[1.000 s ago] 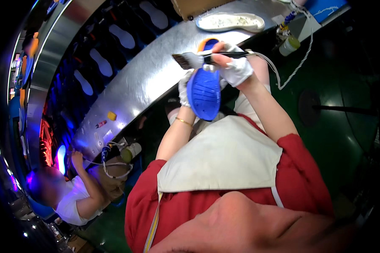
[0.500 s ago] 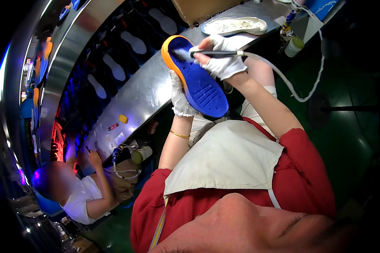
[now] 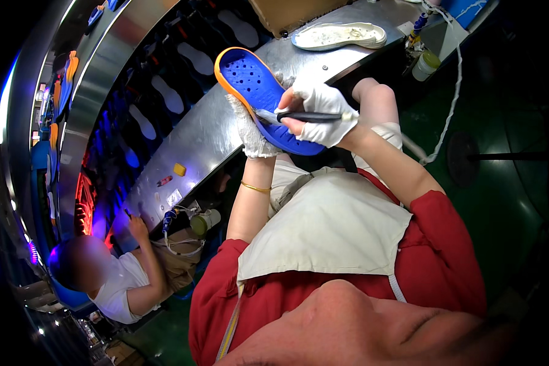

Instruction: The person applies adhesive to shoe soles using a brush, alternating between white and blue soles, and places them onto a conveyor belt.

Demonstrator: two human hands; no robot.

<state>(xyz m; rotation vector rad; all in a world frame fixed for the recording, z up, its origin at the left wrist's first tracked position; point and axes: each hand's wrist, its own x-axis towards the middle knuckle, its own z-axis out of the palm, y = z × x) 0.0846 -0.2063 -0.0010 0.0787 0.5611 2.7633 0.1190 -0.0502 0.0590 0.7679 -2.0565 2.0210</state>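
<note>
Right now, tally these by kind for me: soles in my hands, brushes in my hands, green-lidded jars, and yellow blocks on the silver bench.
Soles in hand: 1, the blue-and-orange sole
Brushes in hand: 1, the black-handled brush
Green-lidded jars: 2, the right-hand jar and the left-hand jar
Yellow blocks: 1, the yellow block
Total: 5

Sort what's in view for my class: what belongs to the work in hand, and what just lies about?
In use:
blue sole, in the left hand
black-handled brush, in the right hand

Apparently just lying about:
white sole on the metal bench
small yellow block
cardboard box
</note>
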